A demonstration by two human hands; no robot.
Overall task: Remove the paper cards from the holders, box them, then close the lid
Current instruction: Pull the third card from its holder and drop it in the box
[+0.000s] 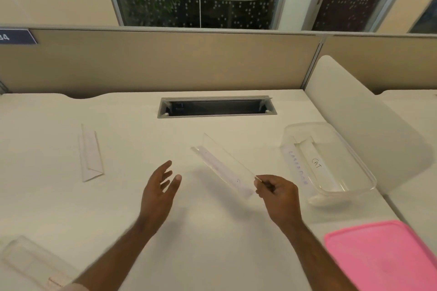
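Observation:
My right hand [276, 194] grips the near end of a clear acrylic card holder [224, 163], lifted at a tilt above the table, with a white paper card visible inside it. My left hand [160, 186] hovers open just left of that holder, fingers spread, touching nothing. A clear plastic box [354, 168] stands at the right with two paper cards inside, one reading "CAT" [316, 163]. The pink lid [383, 255] lies at the near right. A second holder with a white card [91, 153] rests at the left. A clear holder [26, 260] lies at the near left.
A grey cable slot [216, 107] is cut into the white desk [132, 198] behind the work area. A beige partition [165, 61] runs along the back, and a white rounded divider [359, 111] rises to the right behind the box.

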